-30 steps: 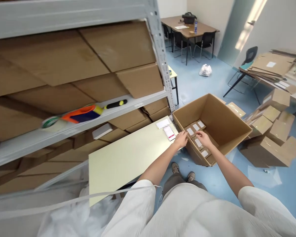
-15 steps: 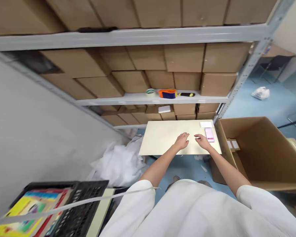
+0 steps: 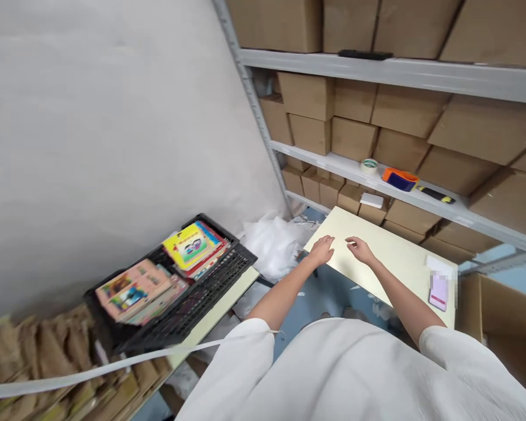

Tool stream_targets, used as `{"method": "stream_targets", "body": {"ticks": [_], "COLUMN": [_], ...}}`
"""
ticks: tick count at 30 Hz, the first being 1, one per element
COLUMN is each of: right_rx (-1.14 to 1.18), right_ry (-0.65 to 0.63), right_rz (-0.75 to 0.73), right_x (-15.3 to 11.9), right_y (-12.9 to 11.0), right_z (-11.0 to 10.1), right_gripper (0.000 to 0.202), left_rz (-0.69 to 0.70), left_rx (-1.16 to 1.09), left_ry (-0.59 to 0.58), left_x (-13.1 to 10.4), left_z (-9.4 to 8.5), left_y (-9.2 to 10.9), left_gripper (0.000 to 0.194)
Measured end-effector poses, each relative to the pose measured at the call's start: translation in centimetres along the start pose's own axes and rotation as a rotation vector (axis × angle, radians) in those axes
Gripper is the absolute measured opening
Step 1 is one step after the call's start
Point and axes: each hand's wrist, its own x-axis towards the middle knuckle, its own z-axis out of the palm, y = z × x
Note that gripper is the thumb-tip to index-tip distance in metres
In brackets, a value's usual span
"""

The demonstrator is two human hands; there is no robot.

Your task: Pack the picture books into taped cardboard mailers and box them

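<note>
My left hand (image 3: 322, 249) hovers near the left end of a cream tabletop (image 3: 377, 279), fingers apart and holding nothing. A short gap to the right, my right hand (image 3: 360, 249) is also without any object, its fingers loosely curled but apart. At the table's right end lies a phone (image 3: 439, 290) with a pinkish screen, beside a white card-like item (image 3: 438, 266). Off to the left, a black plastic crate (image 3: 210, 286) holds colourful books: a yellow-covered stack (image 3: 191, 245) and a pinkish stack (image 3: 134, 289).
Shelves (image 3: 359, 172) full of cardboard boxes (image 3: 401, 146) rise behind the table, with a tape roll (image 3: 369, 166) and an orange-and-blue item (image 3: 400, 179) on one. White plastic wrap (image 3: 272, 242) lies on the floor. A large open carton (image 3: 508, 316) stands right; brown paper bundles (image 3: 30, 356) lie left.
The view has swung to the left, bringing the crate and paper bundles further into sight. The table and shelves now appear further right and slanted. Both hands keep about the same pose.
</note>
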Motion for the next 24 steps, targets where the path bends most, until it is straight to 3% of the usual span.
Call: {"method": "stream_targets", "body": {"ticks": [6,13,19,24], "right_rx": [-0.034,-0.037,0.020,0.038], "right_ry": [-0.221,-0.486,-0.653,-0.743], "right_rz": [-0.164,-0.326,-0.456,-0.543], "right_x": [5.6,9.7,10.7,10.1], "right_y": [-3.5,-7.9,-11.5,-14.9], "right_z": [4.7,10.7,17.8,23.9], "right_gripper": [0.024,0.025,0.026,0.029], "left_rz": [-0.238,-0.489,-0.631,-0.677], "left_rx": [-0.080,-0.121,-0.149,-0.142], "left_ry": [0.137,0.316,0.459,0.573], "left_x": [-3.9,-9.4,-15.0,-19.8], "left_z": [-1.6,-2.3,-2.1,-2.2], "left_y": [-4.2,-6.7,-9.6,-13.7], "left_gripper": [0.057,0.056,0.053,0.052]}}
